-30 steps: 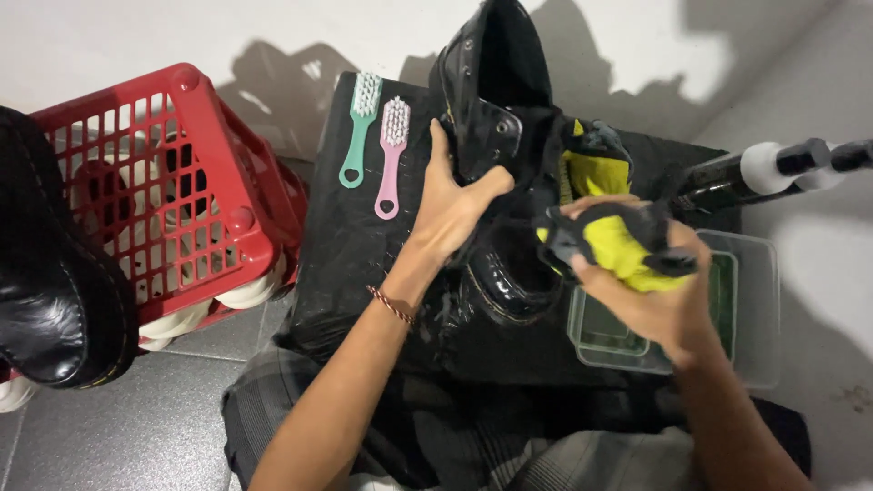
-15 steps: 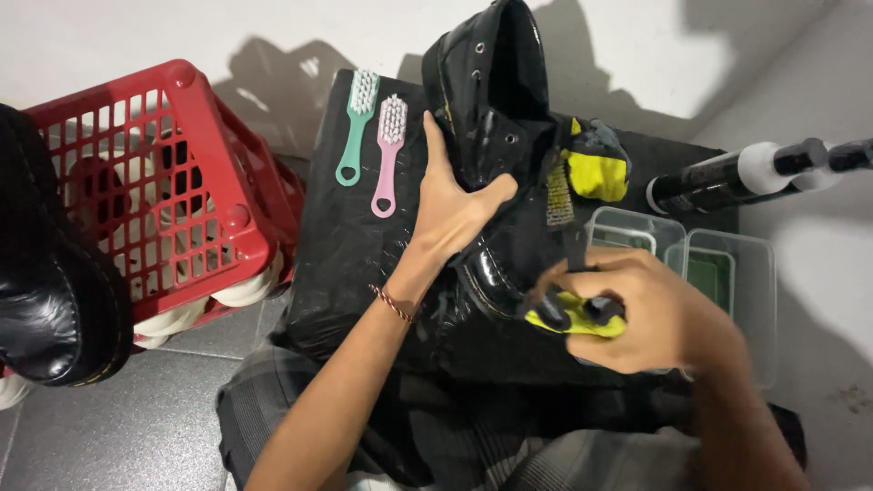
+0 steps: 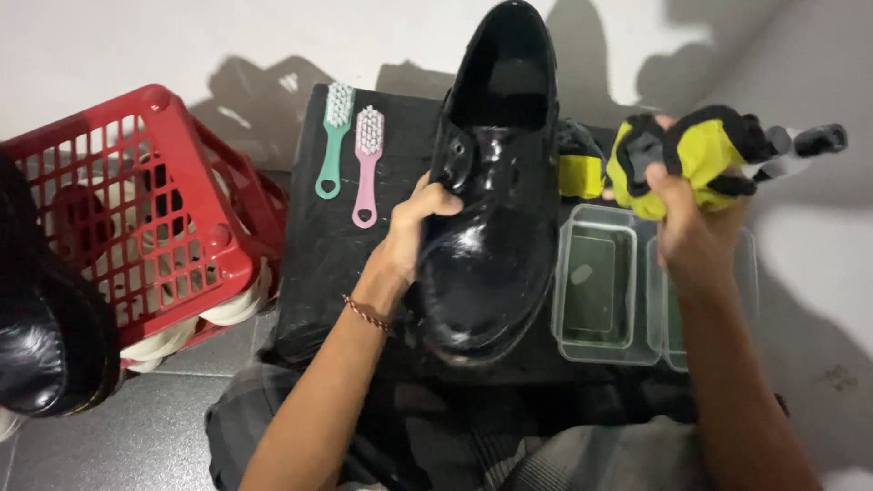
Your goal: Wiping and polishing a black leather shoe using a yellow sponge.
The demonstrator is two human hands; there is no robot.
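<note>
A glossy black leather shoe (image 3: 496, 209) lies on a black cloth-covered stand (image 3: 318, 264), toe toward me. My left hand (image 3: 420, 223) grips the shoe's left side near the eyelets. Raised to the right of the shoe, my right hand (image 3: 696, 223) clutches a yellow and black cloth (image 3: 691, 155) above two clear plastic containers (image 3: 600, 282). A thin braided band circles my left wrist.
A green brush (image 3: 334, 136) and a pink brush (image 3: 366, 164) lie side by side on the stand's left part. A red plastic crate (image 3: 136, 218) stands at the left, another black shoe (image 3: 45, 318) beside it. A yellow and black item (image 3: 577, 168) sits behind the containers.
My right hand has lifted the yellow cloth off the shoe's toe and moved it up and to the right. The left hand keeps its hold on the shoe.
</note>
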